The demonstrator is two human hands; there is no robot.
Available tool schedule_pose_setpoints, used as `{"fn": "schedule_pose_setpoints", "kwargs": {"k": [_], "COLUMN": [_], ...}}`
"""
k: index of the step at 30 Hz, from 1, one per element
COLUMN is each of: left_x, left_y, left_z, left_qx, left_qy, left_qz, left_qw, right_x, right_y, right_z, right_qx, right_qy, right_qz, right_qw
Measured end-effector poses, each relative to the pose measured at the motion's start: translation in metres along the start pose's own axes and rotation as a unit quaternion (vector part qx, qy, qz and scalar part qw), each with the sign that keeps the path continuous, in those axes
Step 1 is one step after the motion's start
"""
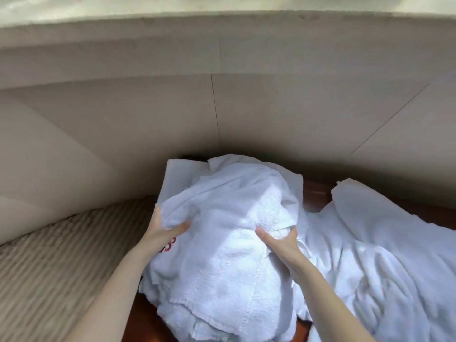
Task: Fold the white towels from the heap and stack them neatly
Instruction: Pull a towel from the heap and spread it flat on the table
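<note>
Lying bunched, the white towel is gripped at its left edge by the left hand and pinched by the right hand; bare wood is seen far right.

A crumpled white terry towel sits mid-frame over the brown wooden surface, the left hand gripping its left edge, the right hand its right side. A heap of white towels adjoins it at lower right, with a ribbed beige mat at lower left and a pale tiled wall behind.
</note>
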State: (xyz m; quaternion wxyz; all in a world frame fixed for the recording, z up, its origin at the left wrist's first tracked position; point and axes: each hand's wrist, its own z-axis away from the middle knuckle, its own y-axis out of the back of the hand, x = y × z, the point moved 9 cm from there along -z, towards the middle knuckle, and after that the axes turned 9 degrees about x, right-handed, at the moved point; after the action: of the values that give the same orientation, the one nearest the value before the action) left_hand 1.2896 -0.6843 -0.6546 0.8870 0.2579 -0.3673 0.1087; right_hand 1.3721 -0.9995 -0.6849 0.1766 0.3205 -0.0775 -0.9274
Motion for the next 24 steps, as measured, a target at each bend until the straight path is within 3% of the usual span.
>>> {"fn": "schedule_pose_setpoints", "kwargs": {"k": [5,9,13,20,24], "left_x": [0.000,0.003,0.032,0.090,0.140], "left_y": [-0.008,-0.018,-0.042,-0.117,-0.201], "left_z": [0.021,0.051,0.097,0.184,0.243], "left_qx": [-0.034,-0.001,-0.067,-0.114,-0.194], "left_qy": [-0.028,0.006,-0.014,-0.014,-0.059], "left_qz": [0.070,0.101,0.136,0.200,0.183], "left_qw": [0.997,0.995,0.988,0.973,0.962], "right_x": [-0.005,-0.020,-0.042,-0.092,-0.089], "right_y": [0.010,0.018,0.056,0.186,0.299], "right_z": [0.013,0.039,0.069,0.127,0.165], "right_qx": [0.037,-0.010,-0.016,0.024,0.088], "right_qy": [0.048,0.101,0.142,0.192,0.212], "right_qz": [-0.034,-0.064,-0.082,-0.027,-0.003], "right_qw": [0.998,0.993,0.986,0.981,0.973]}}
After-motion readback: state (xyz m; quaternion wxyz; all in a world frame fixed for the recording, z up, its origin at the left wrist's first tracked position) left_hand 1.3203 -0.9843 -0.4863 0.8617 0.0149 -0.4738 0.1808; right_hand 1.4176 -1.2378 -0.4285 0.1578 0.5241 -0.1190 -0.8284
